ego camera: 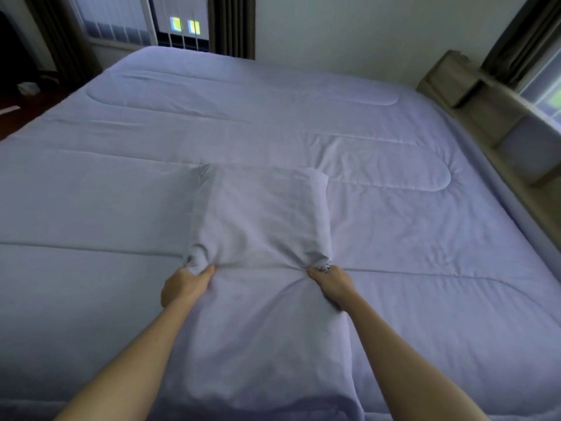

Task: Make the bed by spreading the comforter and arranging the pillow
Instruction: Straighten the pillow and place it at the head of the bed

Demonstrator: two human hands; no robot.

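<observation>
A pale lilac quilted comforter [303, 110] lies spread over the whole bed. On it, near the middle, lies a pillow [261, 214] in a matching lilac case, its long side running away from me. The loose end of the pillowcase stretches toward me over the near edge of the bed. My left hand [185, 284] grips the pillow's near left corner, fabric bunched under its fingers. My right hand [332, 282] grips the near right corner in the same way. Both arms reach forward over the bed.
A wooden headboard shelf [485, 117] runs along the right side of the bed under a window. Dark curtains [232, 25] and a glass door stand beyond the far edge. Dark floor with a small white object [28, 88] shows at far left.
</observation>
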